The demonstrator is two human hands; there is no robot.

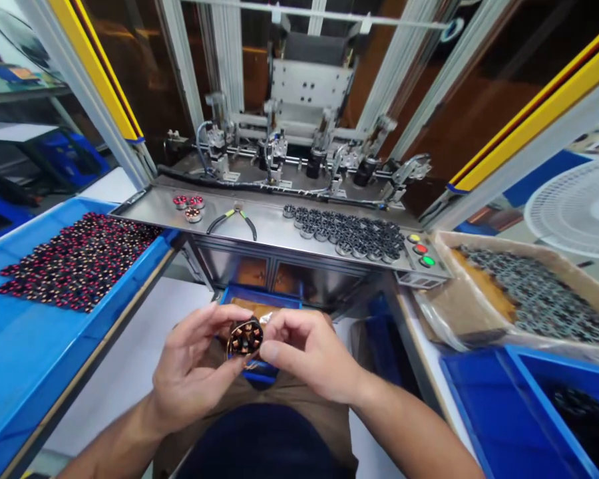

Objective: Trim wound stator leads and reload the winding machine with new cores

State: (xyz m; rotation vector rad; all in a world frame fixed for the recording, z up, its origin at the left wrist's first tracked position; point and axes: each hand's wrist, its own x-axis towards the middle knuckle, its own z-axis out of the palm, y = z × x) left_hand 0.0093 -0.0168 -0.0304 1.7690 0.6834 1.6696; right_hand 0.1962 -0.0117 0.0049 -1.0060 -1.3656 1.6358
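Blue tray (20, 372) with loads of coils (84, 259) on the left, then three more coils (193, 215) on the bench (272, 233). Left hand (192, 369) is curled round a single coil (245, 338) above the lap, pliers (237, 211) lying beyond, right hand (312, 346) bunched at its edge, can't tell if it's pinching anything. Then black cores (347, 231), buttons (420, 249), a carton (453, 309) and a blue bin (479, 396) crowd the right.

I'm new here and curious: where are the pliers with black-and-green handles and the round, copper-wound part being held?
Pliers (250, 225): head view, handle on the picture's right.
Copper-wound part (245, 338): head view, centre of its face.
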